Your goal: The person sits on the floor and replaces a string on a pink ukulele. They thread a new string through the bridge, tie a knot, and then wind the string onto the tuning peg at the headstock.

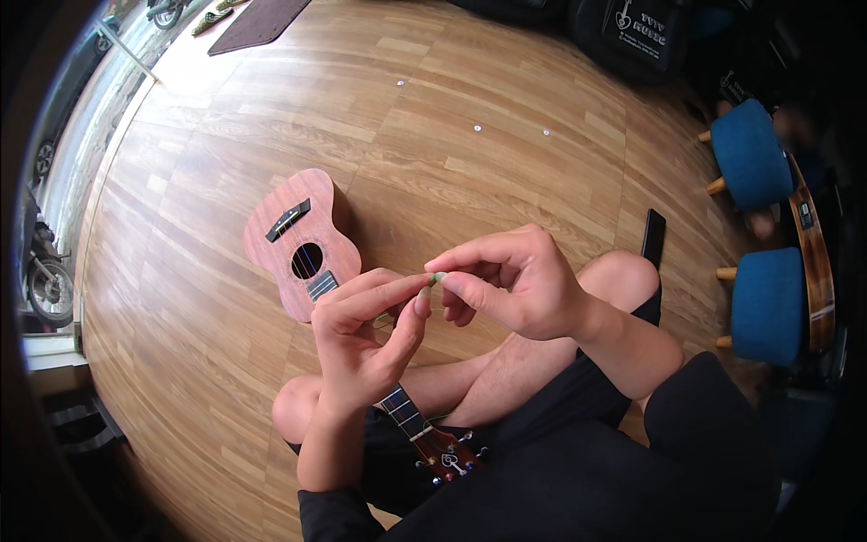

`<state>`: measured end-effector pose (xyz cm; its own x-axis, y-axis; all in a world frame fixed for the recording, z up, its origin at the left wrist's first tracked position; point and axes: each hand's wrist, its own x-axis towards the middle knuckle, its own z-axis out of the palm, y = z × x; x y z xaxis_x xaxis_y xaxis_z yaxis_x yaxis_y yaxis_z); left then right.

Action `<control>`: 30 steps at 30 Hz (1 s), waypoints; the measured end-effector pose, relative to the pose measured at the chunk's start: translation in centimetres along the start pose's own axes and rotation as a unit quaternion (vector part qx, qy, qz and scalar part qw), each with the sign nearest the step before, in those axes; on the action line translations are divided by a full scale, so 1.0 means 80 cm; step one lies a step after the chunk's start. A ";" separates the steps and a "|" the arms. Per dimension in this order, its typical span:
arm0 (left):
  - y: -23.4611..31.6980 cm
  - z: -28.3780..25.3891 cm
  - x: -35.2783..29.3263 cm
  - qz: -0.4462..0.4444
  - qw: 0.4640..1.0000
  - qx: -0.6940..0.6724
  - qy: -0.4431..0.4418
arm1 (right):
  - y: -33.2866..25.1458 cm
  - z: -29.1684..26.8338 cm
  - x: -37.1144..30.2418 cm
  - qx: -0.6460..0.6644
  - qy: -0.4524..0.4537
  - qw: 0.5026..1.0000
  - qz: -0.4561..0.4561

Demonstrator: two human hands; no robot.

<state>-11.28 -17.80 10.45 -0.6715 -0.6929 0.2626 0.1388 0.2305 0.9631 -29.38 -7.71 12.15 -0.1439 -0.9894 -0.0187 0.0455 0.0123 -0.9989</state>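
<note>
My left hand (366, 334) and my right hand (515, 285) meet above my crossed legs, thumb and forefinger of each pinched together. Between their fingertips is a small bit of green string (433, 279), mostly covered by the fingers. A thin green strand also shows below the left hand and near the headstock. Beneath the left hand lies a pinkish-brown ukulele (280, 230), its body on the floor away from me. The left hand hides part of its neck. Its dark headstock (451, 458) with tuning pegs rests by my lap. A few strings run over the sound hole.
A black phone-like slab (653, 237) lies beyond my right knee. On the right stand two blue stools (768, 303) and a wooden instrument (811, 262). Black bags (623, 41) and a dark mat (257, 23) are at the back. Small white discs (478, 128) dot the wooden floor.
</note>
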 end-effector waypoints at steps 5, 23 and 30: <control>-0.007 0.010 0.001 0.064 0.995 0.068 0.027 | 0.004 0.008 -0.001 0.088 0.029 0.994 0.063; -0.009 0.022 0.004 0.221 0.938 0.261 0.062 | 0.021 0.024 -0.003 -0.088 0.149 0.975 -0.141; -0.003 0.023 0.003 0.188 0.949 0.242 0.069 | 0.030 0.020 -0.002 -0.132 0.153 0.963 -0.180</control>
<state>-12.82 -16.72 10.17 -0.5336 -0.5750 0.6202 -0.0234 0.7431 0.6688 -27.70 -7.77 9.79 -0.3902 -0.8475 0.3599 -0.3090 -0.2476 -0.9182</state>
